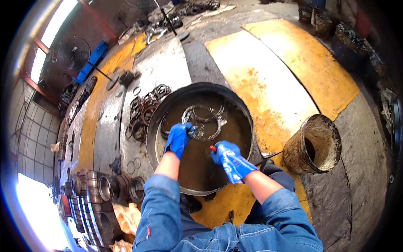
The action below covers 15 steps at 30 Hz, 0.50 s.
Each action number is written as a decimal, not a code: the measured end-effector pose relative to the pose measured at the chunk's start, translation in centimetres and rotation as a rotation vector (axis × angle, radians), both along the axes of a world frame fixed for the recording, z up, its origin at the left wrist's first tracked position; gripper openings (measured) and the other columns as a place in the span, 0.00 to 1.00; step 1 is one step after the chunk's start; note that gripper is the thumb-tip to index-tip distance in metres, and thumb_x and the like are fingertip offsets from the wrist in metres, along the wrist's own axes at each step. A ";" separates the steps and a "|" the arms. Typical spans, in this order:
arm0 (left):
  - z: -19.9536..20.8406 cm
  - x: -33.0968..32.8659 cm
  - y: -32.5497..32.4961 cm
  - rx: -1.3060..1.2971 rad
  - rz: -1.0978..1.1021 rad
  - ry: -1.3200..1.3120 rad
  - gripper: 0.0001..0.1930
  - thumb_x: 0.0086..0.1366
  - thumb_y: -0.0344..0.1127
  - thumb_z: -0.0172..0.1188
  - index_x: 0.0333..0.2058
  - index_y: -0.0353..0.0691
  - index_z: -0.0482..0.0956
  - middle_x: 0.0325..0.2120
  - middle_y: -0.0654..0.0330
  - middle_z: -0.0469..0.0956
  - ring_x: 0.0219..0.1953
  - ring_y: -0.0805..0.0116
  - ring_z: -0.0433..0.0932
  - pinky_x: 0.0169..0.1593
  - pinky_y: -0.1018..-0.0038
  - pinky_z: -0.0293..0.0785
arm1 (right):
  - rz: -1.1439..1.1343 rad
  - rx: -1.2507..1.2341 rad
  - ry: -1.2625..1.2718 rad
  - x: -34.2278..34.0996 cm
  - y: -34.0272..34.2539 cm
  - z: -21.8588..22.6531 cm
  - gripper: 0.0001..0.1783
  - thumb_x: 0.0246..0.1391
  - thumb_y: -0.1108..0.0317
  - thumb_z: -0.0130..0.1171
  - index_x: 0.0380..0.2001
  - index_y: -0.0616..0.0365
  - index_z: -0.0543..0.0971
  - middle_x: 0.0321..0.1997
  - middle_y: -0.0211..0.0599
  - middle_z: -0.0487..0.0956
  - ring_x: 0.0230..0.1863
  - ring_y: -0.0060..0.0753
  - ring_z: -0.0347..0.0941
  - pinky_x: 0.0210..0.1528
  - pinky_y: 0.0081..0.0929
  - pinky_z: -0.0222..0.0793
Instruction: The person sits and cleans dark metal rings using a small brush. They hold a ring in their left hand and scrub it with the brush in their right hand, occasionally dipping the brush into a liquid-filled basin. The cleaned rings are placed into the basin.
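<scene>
A slim red object [213, 148] is gripped by the blue-gloved right hand [229, 156] over a round, dark metal basin [218, 89] of murky brown liquid [202, 166], where shiny metal rings [221, 119] are partly submerged. The blue-gloved left hand [177, 140] is curled beside them; whether anything is held cannot be told.

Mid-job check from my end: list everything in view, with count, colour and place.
Basin: one, dark, centre, holding murky brown liquid
Metal rings in the basin: several, wet silvery, exact count unclear
Loose rings: many, dark and rusty, floor left of the basin
Bucket: one, grimy brown, right
Metal cylinders: many, dark metallic, lower left
Floor sheets: several, yellow and grey, around the basin
Fan: one, dark, upper left
Containers: several, dark, upper right
Red-ended object: one, in the right hand
Left hand: one, blue-gloved, over the basin
Right hand: one, blue-gloved, over the basin
</scene>
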<state>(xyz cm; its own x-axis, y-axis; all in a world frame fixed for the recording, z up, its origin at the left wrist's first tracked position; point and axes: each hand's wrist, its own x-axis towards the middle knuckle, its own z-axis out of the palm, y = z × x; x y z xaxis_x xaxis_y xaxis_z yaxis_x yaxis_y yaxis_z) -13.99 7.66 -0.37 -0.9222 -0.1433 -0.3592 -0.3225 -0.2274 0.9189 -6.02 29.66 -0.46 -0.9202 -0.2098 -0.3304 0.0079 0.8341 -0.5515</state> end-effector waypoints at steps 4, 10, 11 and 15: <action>3.0 5.6 -4.3 -0.263 -0.173 -0.006 0.05 0.67 0.29 0.65 0.36 0.32 0.82 0.31 0.56 0.85 0.30 0.71 0.82 0.34 0.73 0.76 | 0.086 0.097 -0.292 -0.5 -2.2 0.2 0.19 0.59 0.59 0.67 0.54 0.45 0.88 0.57 0.43 0.87 0.58 0.55 0.85 0.59 0.50 0.80; 0.2 13.1 -8.1 -0.380 -0.143 -0.132 0.07 0.70 0.30 0.66 0.41 0.31 0.84 0.35 0.53 0.88 0.31 0.64 0.88 0.39 0.70 0.86 | 0.034 0.033 -0.195 0.0 -4.0 -3.9 0.21 0.57 0.53 0.70 0.51 0.48 0.89 0.53 0.45 0.89 0.56 0.57 0.85 0.55 0.46 0.81; -0.5 13.7 -7.8 -0.336 -0.138 -0.136 0.07 0.71 0.30 0.66 0.41 0.31 0.84 0.34 0.53 0.88 0.32 0.64 0.87 0.39 0.70 0.86 | -0.007 -0.021 -0.188 -0.2 -3.6 -4.8 0.21 0.57 0.52 0.70 0.50 0.49 0.89 0.52 0.46 0.89 0.56 0.58 0.85 0.54 0.45 0.82; -1.6 16.0 -6.6 -0.202 -0.095 -0.164 0.06 0.71 0.30 0.66 0.40 0.31 0.84 0.33 0.55 0.87 0.34 0.66 0.86 0.41 0.70 0.85 | -0.174 -0.547 -0.306 0.1 -2.3 -3.2 0.25 0.57 0.47 0.72 0.46 0.58 0.89 0.44 0.43 0.90 0.46 0.39 0.86 0.51 0.33 0.80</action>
